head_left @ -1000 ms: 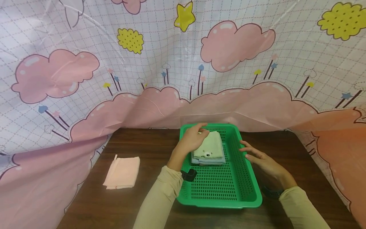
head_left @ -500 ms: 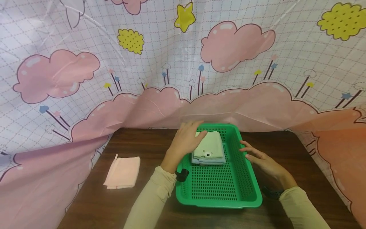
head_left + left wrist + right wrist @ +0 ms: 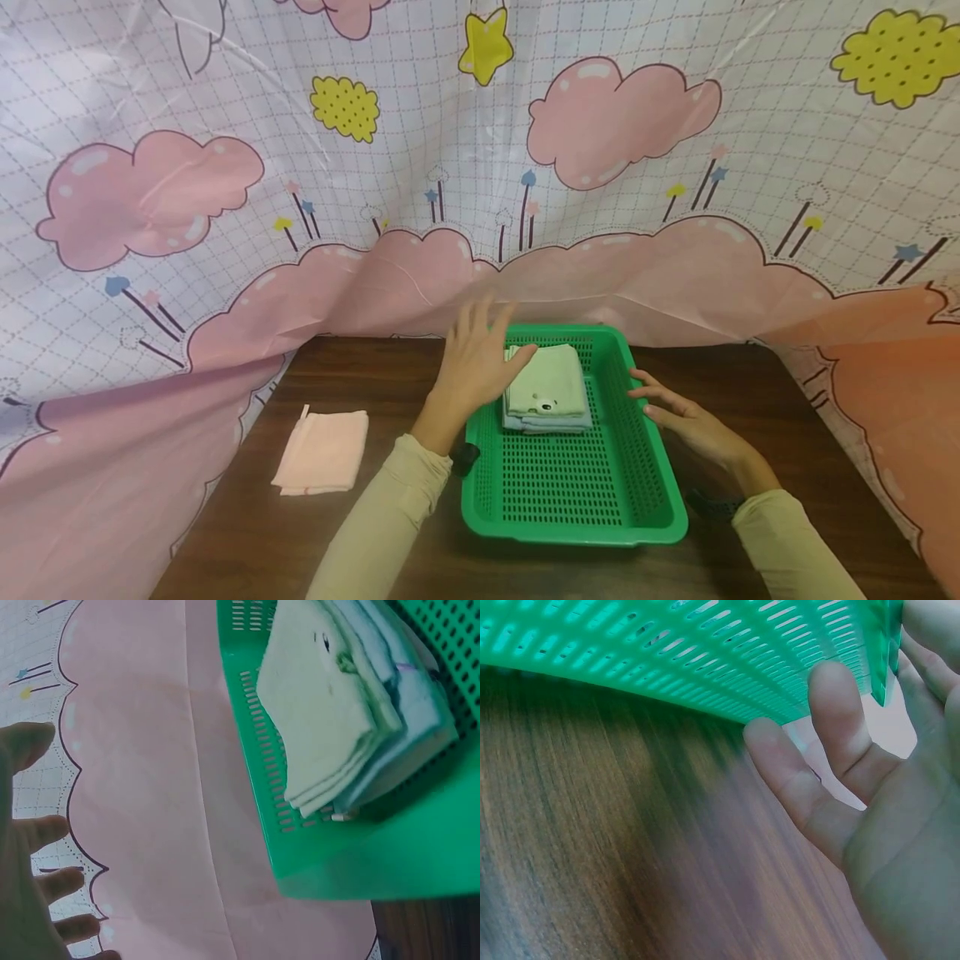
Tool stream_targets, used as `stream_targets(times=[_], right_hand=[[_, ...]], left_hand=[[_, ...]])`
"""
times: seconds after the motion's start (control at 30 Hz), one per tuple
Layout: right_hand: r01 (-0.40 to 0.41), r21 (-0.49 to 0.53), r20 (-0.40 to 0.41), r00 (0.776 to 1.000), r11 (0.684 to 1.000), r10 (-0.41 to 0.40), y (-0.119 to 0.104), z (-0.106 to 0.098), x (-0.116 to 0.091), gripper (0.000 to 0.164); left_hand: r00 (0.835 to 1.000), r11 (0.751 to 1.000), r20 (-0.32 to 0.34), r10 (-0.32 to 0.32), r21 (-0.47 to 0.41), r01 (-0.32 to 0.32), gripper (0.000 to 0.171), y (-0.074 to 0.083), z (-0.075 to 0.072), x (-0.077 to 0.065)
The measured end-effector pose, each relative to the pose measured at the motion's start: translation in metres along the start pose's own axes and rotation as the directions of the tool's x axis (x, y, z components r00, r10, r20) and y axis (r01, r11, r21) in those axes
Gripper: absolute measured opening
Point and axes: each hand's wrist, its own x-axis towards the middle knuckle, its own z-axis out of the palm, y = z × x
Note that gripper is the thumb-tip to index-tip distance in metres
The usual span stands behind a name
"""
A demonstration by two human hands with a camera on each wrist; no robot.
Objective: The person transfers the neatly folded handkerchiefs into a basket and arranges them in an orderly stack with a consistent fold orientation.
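A green plastic basket (image 3: 577, 536) with slotted walls stands on the table. Toward its far left lies a stack of folded towels: a pale green towel (image 3: 555, 379) with a small animal face on top, a light blue towel (image 3: 551, 423) beneath. My left hand (image 3: 468, 367), fingers spread and holding nothing, is over the basket's left rim beside the stack. On the right, my right hand (image 3: 701, 433) rests its fingers at the basket's rim; the right wrist view has two fingertips (image 3: 832, 690) by the slotted outer wall. Nothing lies in that palm.
A folded pink towel (image 3: 322, 454) with a small loop lies on the dark wooden table (image 3: 420, 392), left of the basket. Behind the table hangs a patterned curtain (image 3: 420, 283) with pink clouds, reaching down both sides.
My left hand has moved left from over the green towel to the basket's left rim, its fingers spreading. The right hand, basket and towels stay in place.
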Motion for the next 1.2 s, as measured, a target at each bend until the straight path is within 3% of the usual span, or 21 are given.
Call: stream_targets(times=[0.4, 1.2], right_hand=[[0.020, -0.013, -0.005, 1.000, 1.000, -0.020, -0.001, 0.001, 0.000, 0.044], [0.020, 0.031, -0.006, 1.000, 0.999, -0.020, 0.002, 0.002, 0.000, 0.044]], left_hand=[[0.999, 0.994, -0.049, -0.015, 0.107, 0.020, 0.078, -0.024, 0.005, -0.005], [0.986, 0.984, -0.072, -0.151, 0.089, 0.157, 0.081, -0.074, 0.010, -0.027]])
